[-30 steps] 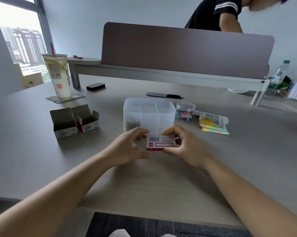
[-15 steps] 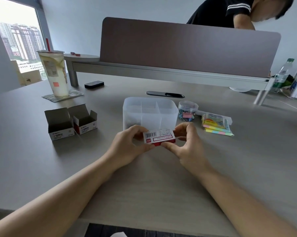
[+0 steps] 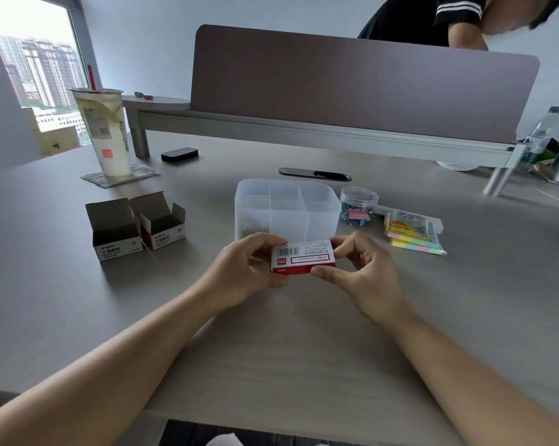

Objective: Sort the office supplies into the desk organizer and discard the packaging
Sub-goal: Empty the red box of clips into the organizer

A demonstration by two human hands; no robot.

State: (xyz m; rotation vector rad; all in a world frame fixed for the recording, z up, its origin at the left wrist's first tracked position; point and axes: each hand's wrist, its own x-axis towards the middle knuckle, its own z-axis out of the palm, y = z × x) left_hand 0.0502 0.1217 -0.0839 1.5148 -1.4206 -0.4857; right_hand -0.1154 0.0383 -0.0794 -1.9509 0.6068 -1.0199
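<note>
Box (image 3: 302, 259) lengthwise left-right between hands (image 3: 307, 268)

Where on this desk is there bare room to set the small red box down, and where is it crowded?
Bare desk lies between the forearms, near the front edge. Another free patch sits between the open cardboard boxes and the organizer. Right of the sticky notes is open too. Crowded: the strip where organizer, clip jar and sticky notes stand close. Both left hand and right hand hold the red box.

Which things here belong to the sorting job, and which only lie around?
Job: red box held in left hand and right hand, organizer, open boxes, clip jar, sticky notes.

Lying about: drink cup, black remote, water bottle.
</note>
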